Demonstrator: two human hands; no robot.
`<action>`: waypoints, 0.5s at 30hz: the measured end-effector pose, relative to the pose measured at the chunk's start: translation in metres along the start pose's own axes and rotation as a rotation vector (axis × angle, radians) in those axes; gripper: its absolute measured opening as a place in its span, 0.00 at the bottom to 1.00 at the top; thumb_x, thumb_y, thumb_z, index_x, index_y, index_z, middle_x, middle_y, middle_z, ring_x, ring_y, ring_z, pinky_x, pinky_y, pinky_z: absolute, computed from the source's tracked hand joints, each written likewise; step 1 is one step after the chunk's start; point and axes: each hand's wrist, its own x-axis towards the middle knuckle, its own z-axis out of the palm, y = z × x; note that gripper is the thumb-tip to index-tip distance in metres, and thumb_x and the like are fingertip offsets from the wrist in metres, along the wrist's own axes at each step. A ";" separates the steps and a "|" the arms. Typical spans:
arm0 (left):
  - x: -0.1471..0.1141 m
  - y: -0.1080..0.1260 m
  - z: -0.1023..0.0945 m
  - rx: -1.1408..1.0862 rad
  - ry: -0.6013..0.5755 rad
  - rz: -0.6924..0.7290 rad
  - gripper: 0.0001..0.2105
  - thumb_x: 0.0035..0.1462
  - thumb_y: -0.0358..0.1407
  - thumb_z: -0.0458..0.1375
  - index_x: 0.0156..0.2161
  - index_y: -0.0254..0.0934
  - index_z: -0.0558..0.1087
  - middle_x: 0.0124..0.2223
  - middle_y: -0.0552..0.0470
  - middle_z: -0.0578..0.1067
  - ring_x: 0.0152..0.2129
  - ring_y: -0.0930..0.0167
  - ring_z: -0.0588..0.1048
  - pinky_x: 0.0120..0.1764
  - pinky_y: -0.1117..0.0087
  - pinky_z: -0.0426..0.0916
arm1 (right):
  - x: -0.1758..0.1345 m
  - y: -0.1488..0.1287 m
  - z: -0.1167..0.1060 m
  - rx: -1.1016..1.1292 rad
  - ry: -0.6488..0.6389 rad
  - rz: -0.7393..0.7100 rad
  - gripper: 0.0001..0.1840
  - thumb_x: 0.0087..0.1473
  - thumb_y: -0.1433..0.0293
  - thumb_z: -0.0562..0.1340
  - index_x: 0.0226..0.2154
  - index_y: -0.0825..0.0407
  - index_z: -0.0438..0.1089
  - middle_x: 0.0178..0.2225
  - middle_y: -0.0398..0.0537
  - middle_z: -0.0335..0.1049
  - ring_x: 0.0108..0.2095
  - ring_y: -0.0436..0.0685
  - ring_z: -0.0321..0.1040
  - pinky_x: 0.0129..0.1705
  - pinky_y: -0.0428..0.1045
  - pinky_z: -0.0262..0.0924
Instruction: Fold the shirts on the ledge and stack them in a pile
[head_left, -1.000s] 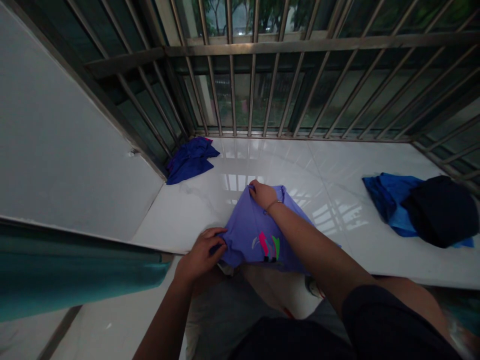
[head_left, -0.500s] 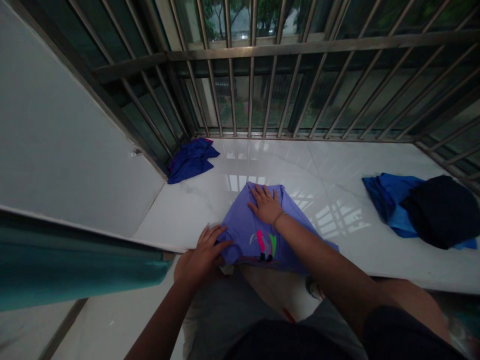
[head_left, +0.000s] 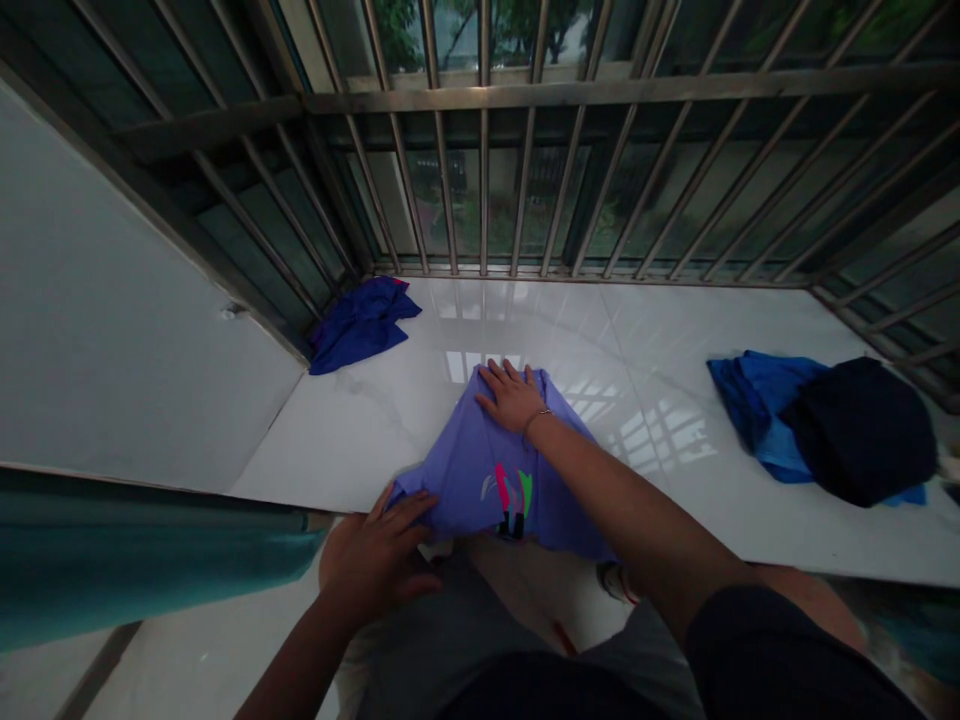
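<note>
A purple garment (head_left: pixel 459 468) is being covered at its far edge by the splayed right hand (head_left: pixel 514 401), its near-left corner by the unclenched left hand (head_left: pixel 377 563).

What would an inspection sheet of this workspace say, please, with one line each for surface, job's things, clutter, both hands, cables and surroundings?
Surface: white, glossy ledge, reflecting light.
Job's things: purple garment, spread with some creases, with a pink, green and black print.
Clutter: dark blue cloth in the far left corner; bright blue cloth at right, partly covered by a blackish cloth.
Left hand: open, fingers on the garment's left edge.
Right hand: open, laid on the garment's far part.
Cables: nothing seen.
Surroundings: metal window bars behind; pale wall and teal fabric at left.
</note>
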 end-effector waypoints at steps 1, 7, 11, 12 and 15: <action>0.005 0.000 -0.002 -0.032 0.017 -0.033 0.21 0.66 0.47 0.71 0.62 0.48 0.81 0.73 0.46 0.77 0.72 0.53 0.73 0.80 0.41 0.56 | 0.000 -0.001 0.001 0.003 0.003 0.002 0.40 0.79 0.46 0.50 0.83 0.41 0.53 0.85 0.51 0.45 0.85 0.72 0.39 0.82 0.80 0.31; 0.122 -0.023 -0.020 -0.181 0.225 -0.270 0.20 0.79 0.42 0.47 0.55 0.39 0.81 0.54 0.40 0.85 0.55 0.56 0.82 0.66 0.49 0.74 | -0.007 -0.013 -0.010 0.002 0.045 0.028 0.34 0.81 0.51 0.50 0.80 0.42 0.59 0.84 0.52 0.50 0.84 0.73 0.42 0.80 0.84 0.28; 0.227 -0.046 -0.032 -0.121 0.082 -0.426 0.18 0.74 0.43 0.56 0.56 0.34 0.82 0.53 0.37 0.84 0.51 0.56 0.83 0.58 0.56 0.75 | -0.024 0.010 -0.040 0.016 0.209 0.149 0.29 0.82 0.58 0.49 0.74 0.48 0.69 0.77 0.62 0.65 0.77 0.70 0.59 0.82 0.73 0.39; 0.248 -0.051 -0.034 -0.119 0.056 -0.438 0.19 0.72 0.46 0.59 0.55 0.33 0.82 0.52 0.36 0.84 0.49 0.56 0.83 0.56 0.58 0.75 | -0.029 0.022 -0.048 0.034 0.202 0.224 0.28 0.81 0.59 0.50 0.73 0.50 0.70 0.74 0.65 0.69 0.74 0.70 0.64 0.80 0.70 0.47; 0.296 -0.062 -0.035 -0.131 -0.025 -0.451 0.20 0.66 0.50 0.67 0.50 0.34 0.84 0.46 0.40 0.85 0.44 0.58 0.82 0.48 0.62 0.74 | -0.042 0.061 -0.064 0.095 0.066 0.378 0.25 0.77 0.58 0.61 0.67 0.54 0.75 0.63 0.68 0.79 0.62 0.69 0.77 0.66 0.59 0.67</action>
